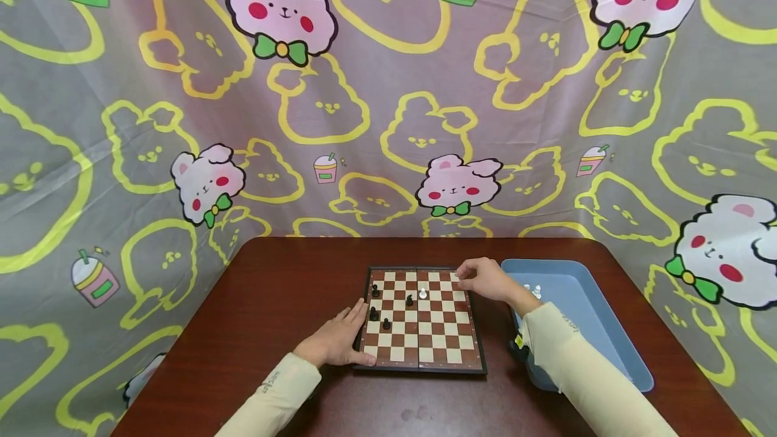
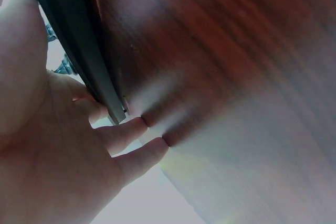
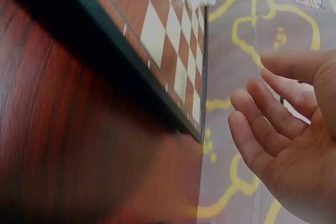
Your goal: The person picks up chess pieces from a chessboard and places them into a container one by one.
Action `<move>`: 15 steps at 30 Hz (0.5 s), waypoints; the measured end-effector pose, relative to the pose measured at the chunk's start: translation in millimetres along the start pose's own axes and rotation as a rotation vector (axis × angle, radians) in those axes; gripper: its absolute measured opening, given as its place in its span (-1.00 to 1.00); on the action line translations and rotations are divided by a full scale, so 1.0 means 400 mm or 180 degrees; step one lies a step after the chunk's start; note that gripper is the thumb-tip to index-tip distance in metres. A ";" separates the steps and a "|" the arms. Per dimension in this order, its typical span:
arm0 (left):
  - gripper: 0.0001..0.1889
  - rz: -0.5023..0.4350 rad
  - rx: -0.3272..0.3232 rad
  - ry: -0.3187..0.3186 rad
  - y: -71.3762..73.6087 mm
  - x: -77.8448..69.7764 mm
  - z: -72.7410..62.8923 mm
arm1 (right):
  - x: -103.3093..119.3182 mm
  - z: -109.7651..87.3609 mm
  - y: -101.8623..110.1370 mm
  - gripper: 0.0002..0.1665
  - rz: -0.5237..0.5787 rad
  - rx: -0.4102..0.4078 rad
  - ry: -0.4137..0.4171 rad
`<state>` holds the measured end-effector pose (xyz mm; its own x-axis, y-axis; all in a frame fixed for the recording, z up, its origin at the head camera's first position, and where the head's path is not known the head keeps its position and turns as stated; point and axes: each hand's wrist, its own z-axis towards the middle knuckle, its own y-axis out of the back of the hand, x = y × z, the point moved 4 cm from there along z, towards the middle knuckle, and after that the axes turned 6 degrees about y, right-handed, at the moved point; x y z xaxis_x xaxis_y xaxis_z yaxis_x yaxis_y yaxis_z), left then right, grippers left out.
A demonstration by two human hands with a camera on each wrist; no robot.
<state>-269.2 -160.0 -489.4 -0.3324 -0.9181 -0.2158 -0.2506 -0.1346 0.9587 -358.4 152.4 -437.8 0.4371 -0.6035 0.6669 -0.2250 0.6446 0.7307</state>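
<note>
A folding chessboard (image 1: 449,342) with brown and cream squares lies on the table. My left hand (image 1: 335,339) rests along its left edge, fingers extended and thumb at the near left corner; in the left wrist view, fingertips (image 2: 157,150) reach down beside the board's black side. Several black chess pieces (image 1: 373,314) stand on the board's left half. One white chess piece (image 1: 423,293) stands near the middle fold, toward the far side. My right hand (image 1: 485,280) hovers at the far right corner. In the right wrist view its fingers (image 3: 257,114) are loosely bent, with nothing seen between them.
A blue-grey tray (image 1: 583,275) stands right of the board, under my right forearm, with white chess pieces (image 1: 537,291) at its left side. A black device (image 1: 519,348) with a yellow mark shows beside the right sleeve. A patterned curtain (image 1: 376,120) hangs behind the dark table (image 1: 291,275).
</note>
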 end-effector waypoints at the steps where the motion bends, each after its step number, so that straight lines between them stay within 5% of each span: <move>1: 0.20 -0.0002 0.0003 0.0001 -0.001 0.000 0.000 | 0.004 0.003 -0.006 -0.81 0.0010 0.0013 -0.0021; 15: 0.19 0.0028 -0.0001 -0.0009 -0.001 0.002 0.003 | 0.030 0.038 -0.076 -0.74 0.0003 0.0197 0.0006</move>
<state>-270.6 -160.2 -490.3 -0.3373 -0.9182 -0.2079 -0.2474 -0.1266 0.9606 -359.8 118.5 -449.7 0.4384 -0.6020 0.6674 -0.2787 0.6149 0.7377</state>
